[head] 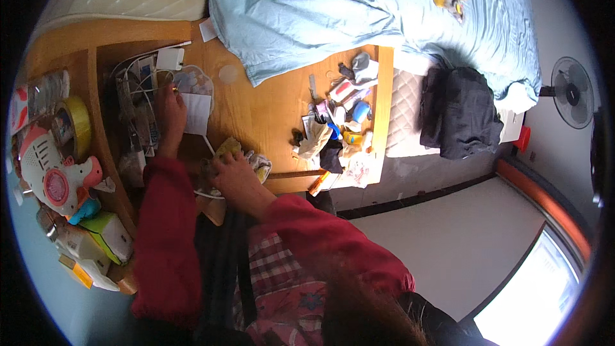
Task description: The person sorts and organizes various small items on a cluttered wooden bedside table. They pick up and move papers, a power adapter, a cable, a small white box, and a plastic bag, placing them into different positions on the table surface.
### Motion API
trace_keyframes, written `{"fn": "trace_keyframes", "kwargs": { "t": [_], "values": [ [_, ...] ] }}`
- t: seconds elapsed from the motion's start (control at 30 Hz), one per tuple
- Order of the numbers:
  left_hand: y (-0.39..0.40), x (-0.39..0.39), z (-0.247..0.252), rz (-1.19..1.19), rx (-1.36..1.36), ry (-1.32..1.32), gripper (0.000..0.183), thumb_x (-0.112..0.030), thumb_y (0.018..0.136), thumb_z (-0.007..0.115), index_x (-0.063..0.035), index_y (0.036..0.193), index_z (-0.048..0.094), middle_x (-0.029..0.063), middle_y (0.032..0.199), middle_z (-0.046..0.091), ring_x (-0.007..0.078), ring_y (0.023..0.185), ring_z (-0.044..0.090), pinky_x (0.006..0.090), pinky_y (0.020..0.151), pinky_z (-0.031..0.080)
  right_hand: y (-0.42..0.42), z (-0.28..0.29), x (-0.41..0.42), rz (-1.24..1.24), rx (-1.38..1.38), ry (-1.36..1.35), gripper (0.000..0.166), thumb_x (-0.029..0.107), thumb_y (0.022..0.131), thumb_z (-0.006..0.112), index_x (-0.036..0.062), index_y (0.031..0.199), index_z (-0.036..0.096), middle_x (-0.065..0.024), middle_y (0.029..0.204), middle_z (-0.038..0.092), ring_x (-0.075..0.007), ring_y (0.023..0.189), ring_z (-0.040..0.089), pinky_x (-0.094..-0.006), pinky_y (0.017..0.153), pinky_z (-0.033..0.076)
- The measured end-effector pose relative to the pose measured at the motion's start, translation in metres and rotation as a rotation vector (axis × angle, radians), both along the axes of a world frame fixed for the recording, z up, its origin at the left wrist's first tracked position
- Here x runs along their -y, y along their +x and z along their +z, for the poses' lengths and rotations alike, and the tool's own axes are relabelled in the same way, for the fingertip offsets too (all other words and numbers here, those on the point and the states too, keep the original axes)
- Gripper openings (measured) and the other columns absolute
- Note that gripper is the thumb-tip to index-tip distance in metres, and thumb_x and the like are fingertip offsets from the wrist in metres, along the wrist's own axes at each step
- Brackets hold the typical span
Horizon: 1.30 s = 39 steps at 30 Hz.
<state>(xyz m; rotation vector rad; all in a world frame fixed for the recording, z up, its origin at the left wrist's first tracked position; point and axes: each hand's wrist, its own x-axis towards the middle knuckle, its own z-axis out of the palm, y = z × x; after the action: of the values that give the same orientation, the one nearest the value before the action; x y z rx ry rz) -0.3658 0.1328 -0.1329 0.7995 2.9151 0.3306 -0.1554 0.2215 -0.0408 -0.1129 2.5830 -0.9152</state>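
My left hand (171, 113) reaches over a dark compartment of the wooden headboard. Its fingertips meet at a loop of thin cable, with a small shiny bit beside them; whether they grip it is unclear. Next to it are a white power adapter (169, 59), white cables (139, 89) and a white card or paper (197, 114) lying on a clear plastic bag (196, 81). My right hand (240, 180) is closed over a crumpled yellowish cloth (228, 146) at the wooden edge. A patterned cloth (260, 166) lies against that hand. A white cord (209, 194) passes below it.
Small items, including a yellow container (353, 138), crowd the right of the wooden panel (250, 120). Yellow tape (78, 125), a white-and-pink toy (53, 173) and a green-and-white box (108, 238) fill the left shelf. Blue bedding (307, 14) overhangs the panel; black clothing (461, 110) lies right.
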Motion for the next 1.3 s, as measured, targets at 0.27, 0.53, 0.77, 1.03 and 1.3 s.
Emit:
{"fn": "trace_keyframes", "kwargs": {
  "t": [0.27,0.53,0.77,1.03,1.3],
  "values": [
    [0.06,-0.012,0.048,-0.194,0.096,0.21,0.026,-0.009,0.083,0.057,-0.0003,0.107,0.056,0.0185,0.103,0.056,0.0357,0.098,0.053,0.0427,0.085,0.042,0.047,0.004,-0.016,-0.594,-0.273,-0.201,0.032,0.016,0.072,0.062,0.012,0.103,0.062,-0.0151,0.115,0.054,-0.032,0.11,0.047,-0.0444,0.094,0.036],
    [0.164,-0.128,0.041,-0.452,0.504,0.496,0.023,-0.004,0.079,0.06,-0.0029,0.102,0.059,0.015,0.092,0.059,0.034,0.085,0.058,0.0371,0.072,0.048,0.127,0.01,-0.126,-1.11,-0.11,0.043,0.042,-0.001,0.074,0.056,0.0102,0.114,0.055,-0.0139,0.12,0.048,-0.0323,0.097,0.054,-0.0401,0.081,0.048],
    [0.183,-0.172,0.021,-0.485,0.456,0.361,0.039,-0.003,0.069,0.069,-0.0034,0.105,0.055,0.015,0.101,0.053,0.035,0.093,0.053,0.0402,0.077,0.046,0.137,-0.011,-0.122,-0.727,-0.128,0.175,0.029,-0.001,0.071,0.057,0.0067,0.098,0.061,-0.0129,0.114,0.053,-0.0318,0.096,0.054,-0.0397,0.079,0.048],
    [0.189,-0.174,0.023,-0.449,0.489,0.254,0.035,-0.002,0.066,0.068,-0.0037,0.097,0.052,0.0156,0.098,0.051,0.0352,0.088,0.054,0.0407,0.072,0.046,0.071,-0.04,-0.221,-0.846,-0.476,0.189,0.018,0.001,0.072,0.053,0.0033,0.09,0.057,-0.0145,0.081,0.055,-0.0329,0.074,0.056,-0.0406,0.064,0.047],
    [0.198,-0.175,0.013,-0.416,0.467,0.326,0.029,-0.007,0.069,0.067,-0.0069,0.094,0.054,0.0137,0.097,0.052,0.0356,0.088,0.055,0.0435,0.071,0.047,0.028,-0.087,-0.259,-0.552,-0.303,0.363,0.017,0.004,0.069,0.059,0.0073,0.085,0.056,-0.0118,0.085,0.058,-0.0313,0.081,0.059,-0.0401,0.065,0.05]
  ]
}}
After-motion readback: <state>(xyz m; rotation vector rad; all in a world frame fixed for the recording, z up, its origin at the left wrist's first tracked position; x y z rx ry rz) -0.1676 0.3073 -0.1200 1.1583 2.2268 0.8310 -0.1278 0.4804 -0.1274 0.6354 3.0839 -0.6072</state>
